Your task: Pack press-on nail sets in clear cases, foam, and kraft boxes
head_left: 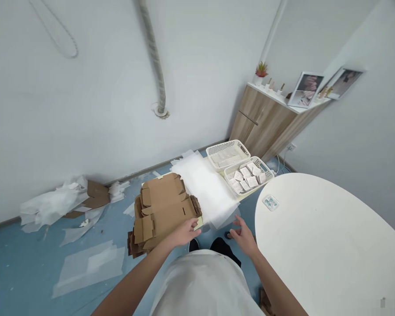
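Note:
My left hand [185,232] hovers at the near edge of a stack of flattened brown cardboard boxes [167,206], fingers apart and nothing in them. To the right, my right hand [242,235] is held in the air between the low table and the round table, its fingers spread and bare. A pile of thin white packing sheets [210,188] lies beyond and between both hands. Behind it stand two white plastic baskets: the nearer basket [270,176] holds several small white packets, and the farther basket [210,152] has clear flat items in it.
A round white table [316,245] fills the right side, with a small patterned case [270,202] near its edge. White wrapping scraps [52,206] and an open carton [98,193] lie on the blue floor at left. A wooden cabinet [266,116] stands in the back corner.

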Demonstrator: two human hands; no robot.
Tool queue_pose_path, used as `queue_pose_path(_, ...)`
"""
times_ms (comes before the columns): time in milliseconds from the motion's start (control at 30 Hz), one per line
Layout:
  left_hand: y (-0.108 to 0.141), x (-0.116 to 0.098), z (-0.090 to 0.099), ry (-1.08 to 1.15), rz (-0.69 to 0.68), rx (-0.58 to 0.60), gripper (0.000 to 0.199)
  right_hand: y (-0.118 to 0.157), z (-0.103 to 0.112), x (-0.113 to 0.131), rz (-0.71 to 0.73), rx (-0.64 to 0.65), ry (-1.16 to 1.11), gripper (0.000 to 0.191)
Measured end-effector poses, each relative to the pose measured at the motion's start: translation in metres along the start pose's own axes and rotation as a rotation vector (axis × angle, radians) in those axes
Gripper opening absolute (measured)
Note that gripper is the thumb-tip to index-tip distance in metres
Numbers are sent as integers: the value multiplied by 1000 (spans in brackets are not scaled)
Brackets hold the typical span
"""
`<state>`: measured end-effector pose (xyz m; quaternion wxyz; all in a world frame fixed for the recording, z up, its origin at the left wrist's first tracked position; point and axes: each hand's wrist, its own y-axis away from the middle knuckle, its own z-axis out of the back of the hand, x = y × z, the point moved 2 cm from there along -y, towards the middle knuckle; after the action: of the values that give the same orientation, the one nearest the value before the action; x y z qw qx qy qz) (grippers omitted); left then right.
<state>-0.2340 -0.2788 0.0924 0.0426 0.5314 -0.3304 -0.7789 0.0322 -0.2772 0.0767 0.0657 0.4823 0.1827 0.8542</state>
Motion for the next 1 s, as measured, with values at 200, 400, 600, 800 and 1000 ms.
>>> queue_pose_path(200, -21, -26, 15, -8, -64, 12, 60, -51, -16, 24, 32, 195, 378, 56)
queue_pose_path(400, -71, -44, 21, -21, -8, -100, 57, -136, -36, 44, 97, 252, 512, 56)
queue_pose_path(600, -148, -45, 26, 111, 215, -128, 65, -223, -54, 45, 54, 213, 567, 51)
queue_pose_path(800, -202, -20, 13, 358, 406, -223, 71, -261, -56, 39, 99, 205, 667, 37)
queue_pose_path(1000, -202, -17, 8, 456, 389, -323, 62, -254, -58, 47, 250, 204, 648, 36)
